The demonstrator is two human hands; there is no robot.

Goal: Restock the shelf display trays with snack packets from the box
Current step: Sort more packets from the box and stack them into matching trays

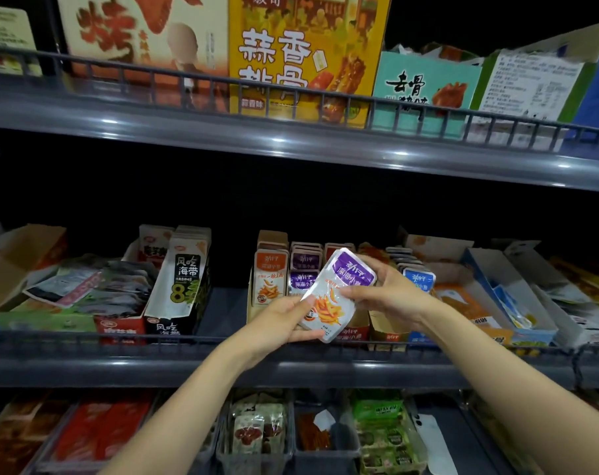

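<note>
Left hand (286,322) cradles the bottom of a purple-topped snack packet (339,289) while the right hand (392,293) pinches its top edge, just in front of the display tray (352,334). Best to turn it upright, label forward, and slide it into that tray's purple row (304,269).

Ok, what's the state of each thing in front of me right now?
Purple packet: off the shelf, tilted, held at both ends.
Left hand: grips the packet's lower end.
Right hand: grips its upper end.
Purple row: packets upright in the tray.
Orange row: packets upright in the tray.
Blue box: open, a few packets lying inside.
</note>
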